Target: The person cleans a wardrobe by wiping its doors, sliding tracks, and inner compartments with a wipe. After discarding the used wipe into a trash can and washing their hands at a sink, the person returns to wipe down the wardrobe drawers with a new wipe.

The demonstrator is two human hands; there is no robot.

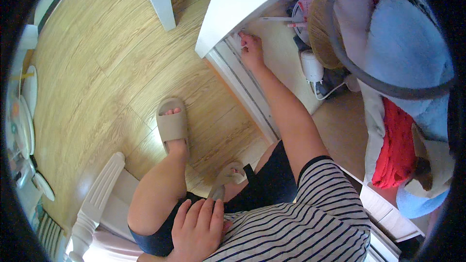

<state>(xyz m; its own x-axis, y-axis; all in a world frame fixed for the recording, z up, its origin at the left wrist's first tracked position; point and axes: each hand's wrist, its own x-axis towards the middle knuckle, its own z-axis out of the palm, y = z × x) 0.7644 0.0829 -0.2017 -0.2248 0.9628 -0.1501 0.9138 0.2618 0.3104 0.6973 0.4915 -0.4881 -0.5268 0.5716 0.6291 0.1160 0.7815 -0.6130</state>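
My right hand (251, 49) reaches into the bottom of a white wardrobe or cabinet, its fingers bent around a small white thing too small to name, close to the sliding-door track (251, 83). My left hand (198, 225) rests palm down on my lap, over the dark shorts, near the hem of the striped shirt. To the right of my right hand are a white cylindrical appliance with a cord (312, 66), a brown ribbed round thing (325, 29) and a white stick-like piece (276, 19).
Hanging or piled clothes, among them a light blue fluffy cloth (397, 40) and a red cloth (395, 149), fill the right side behind a dark hoop (338, 49). A white panel edge (233, 7) stands above my right hand. A white carved chair post (89, 203) is at lower left.
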